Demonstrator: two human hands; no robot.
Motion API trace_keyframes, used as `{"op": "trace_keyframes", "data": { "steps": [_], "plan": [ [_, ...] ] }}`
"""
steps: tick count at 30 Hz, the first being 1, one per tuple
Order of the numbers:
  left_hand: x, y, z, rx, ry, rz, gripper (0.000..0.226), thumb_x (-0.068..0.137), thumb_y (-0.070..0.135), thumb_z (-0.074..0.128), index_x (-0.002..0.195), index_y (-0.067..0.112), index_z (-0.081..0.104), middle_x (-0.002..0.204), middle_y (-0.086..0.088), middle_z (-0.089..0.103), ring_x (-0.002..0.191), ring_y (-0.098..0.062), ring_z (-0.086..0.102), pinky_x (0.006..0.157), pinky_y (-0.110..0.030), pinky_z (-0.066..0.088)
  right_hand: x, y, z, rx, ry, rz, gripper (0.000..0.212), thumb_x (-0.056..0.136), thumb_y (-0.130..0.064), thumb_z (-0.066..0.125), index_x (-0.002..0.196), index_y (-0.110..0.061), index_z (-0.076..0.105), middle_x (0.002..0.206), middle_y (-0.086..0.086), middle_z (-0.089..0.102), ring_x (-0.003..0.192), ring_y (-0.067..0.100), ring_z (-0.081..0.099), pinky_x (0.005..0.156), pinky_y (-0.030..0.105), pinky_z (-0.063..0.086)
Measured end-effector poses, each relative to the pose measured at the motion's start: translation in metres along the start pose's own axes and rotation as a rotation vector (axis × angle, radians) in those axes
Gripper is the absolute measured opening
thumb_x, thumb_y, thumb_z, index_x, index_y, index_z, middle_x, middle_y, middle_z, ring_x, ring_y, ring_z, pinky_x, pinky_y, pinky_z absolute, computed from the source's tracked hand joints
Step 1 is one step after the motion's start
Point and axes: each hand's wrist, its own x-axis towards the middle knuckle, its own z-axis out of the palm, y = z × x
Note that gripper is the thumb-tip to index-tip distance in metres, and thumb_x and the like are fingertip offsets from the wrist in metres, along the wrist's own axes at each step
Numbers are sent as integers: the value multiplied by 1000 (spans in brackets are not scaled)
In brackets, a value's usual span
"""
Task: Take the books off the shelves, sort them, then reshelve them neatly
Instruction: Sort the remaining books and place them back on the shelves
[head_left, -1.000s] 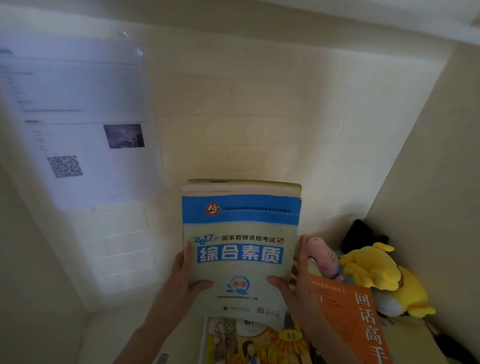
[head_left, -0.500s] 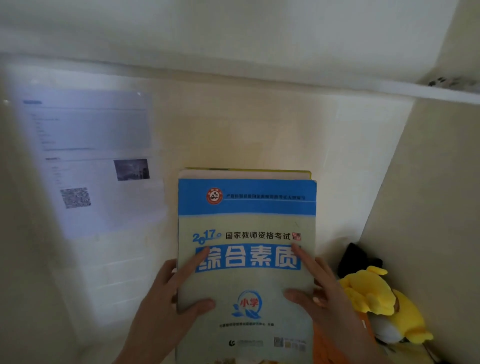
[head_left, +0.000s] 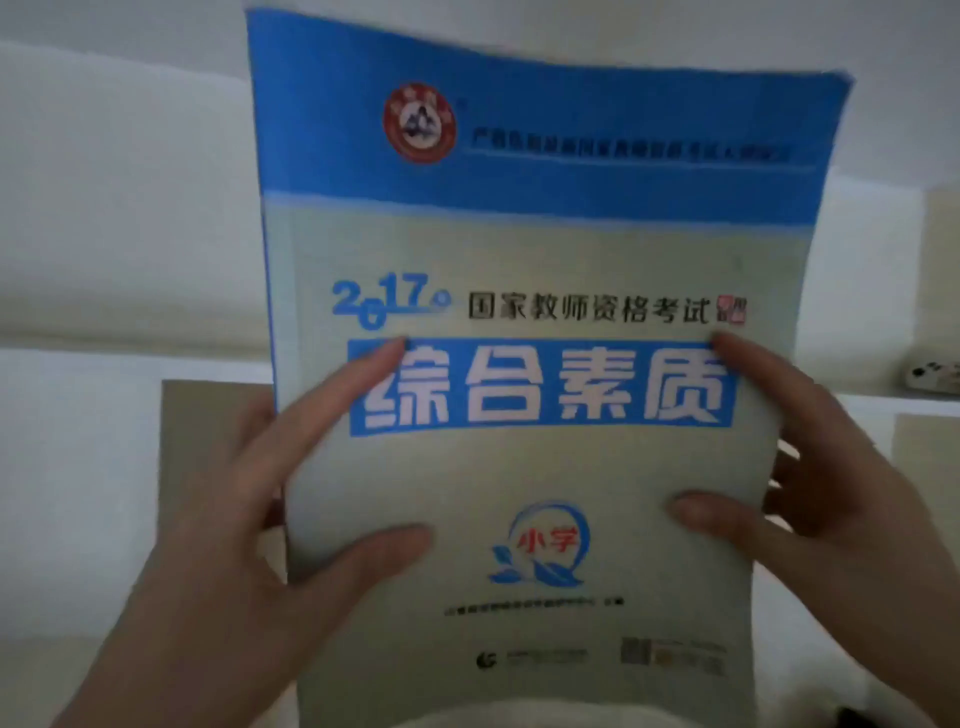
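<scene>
Though focus is soft, left grip (head_left: 223, 545) and right grip (head_left: 841, 499) each seemingly clasp the book (head_left: 519, 249).

Book (head_left: 519, 249) upright between left hand (head_left: 244, 530) and right hand (head_left: 836, 499), before the shelf (head_left: 930, 401).

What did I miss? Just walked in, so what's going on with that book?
A person holds a blue-and-green book up close to the camera. The left hand and right hand grip its two sides, thumbs and forefingers pressed on the front cover. Pale shelves show behind it; it is not on a shelf yet.
</scene>
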Motion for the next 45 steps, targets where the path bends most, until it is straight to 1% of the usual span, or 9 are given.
{"op": "trace_keyframes", "data": {
  "steps": [8,10,13,17,21,25,33,41,45],
  "plan": [
    [104,-16,-122,209,99,70,85,60,29,76,131,57,40,131,15,47,122,-4,46,102,-34,43,155,-18,101,191,-188,-212,76,76,1,76,128,-36,37,135,-8,50,114,12,59,82,27,56],
    [120,-30,-147,282,130,48,83,62,27,73,132,58,39,127,12,47,118,6,43,107,-25,35,187,-10,141,277,-221,-186,74,77,4,74,126,-35,34,130,-4,54,109,16,61,78,27,56],
    [135,-60,-183,418,178,18,82,73,18,76,131,60,37,112,3,43,91,26,40,85,6,28,223,2,207,390,-266,-151,71,80,7,69,124,-33,30,117,2,57,101,21,62,74,26,57],
    [136,-106,-227,530,235,-68,82,75,17,75,131,60,34,99,8,36,83,26,39,79,9,25,257,24,305,452,-282,-66,76,80,7,70,122,-28,19,110,8,56,101,25,60,89,41,55],
    [131,-144,-260,439,331,-151,79,74,20,68,132,60,35,109,0,36,95,11,43,103,-23,36,294,32,383,577,-336,118,82,79,-1,73,140,-22,22,121,16,59,102,25,63,91,42,52],
    [131,-170,-285,487,428,-177,81,82,3,65,134,57,34,117,-1,39,97,0,47,97,-34,43,321,32,443,669,-576,163,39,87,2,63,124,1,53,125,21,60,96,28,64,86,37,54],
    [128,-209,-344,748,486,-198,82,84,8,61,136,60,25,116,-1,34,98,-14,47,92,-34,43,330,30,569,836,-763,384,41,95,-25,57,134,-24,47,125,0,63,107,21,61,85,38,50],
    [133,-250,-379,957,538,-263,81,85,6,57,143,53,23,125,-2,29,109,-18,41,85,-32,44,321,45,635,861,-986,335,70,78,-9,73,139,-13,39,132,13,59,120,31,58,104,53,43],
    [135,-261,-385,987,556,-265,80,86,9,58,142,55,22,129,-4,28,103,-14,36,82,-32,45,318,54,646,872,-1023,285,61,83,-11,68,138,-9,41,132,13,60,119,30,58,103,47,46]
  ]
}}
